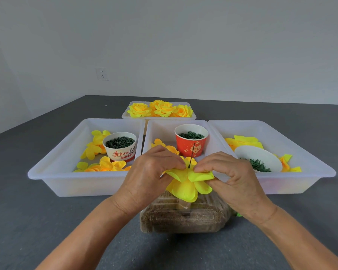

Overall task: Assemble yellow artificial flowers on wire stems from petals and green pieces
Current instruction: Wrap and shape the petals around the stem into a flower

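Both hands on part-built yellow flower [185,189], held above clear plastic container [183,217] of brown granular fill on grey table [47,211]. Left hand [150,172] pinching petal layer left of wire stem [191,155]; right hand [230,176] pinching folded petal just right of it. Fingertips of both curled in tight, nearly meeting at stem. Stem thin, dark, poking up through flower centre, roughly upright.

Behind hands, three white trays side by side:
- left tray [53,172]: loose yellow petals [94,149] plus white paper cup [120,147] of dark green pieces
- middle tray [160,127]: red paper cup [191,141] of green rings, a few petals beside it
- right tray [310,156]: flat yellow pieces and tipped white bowl [260,158] with green pieces spilling at its mouth

Further back, smaller tray [125,114] with finished yellow flowers [160,110]. Wall socket [102,74] on white wall.
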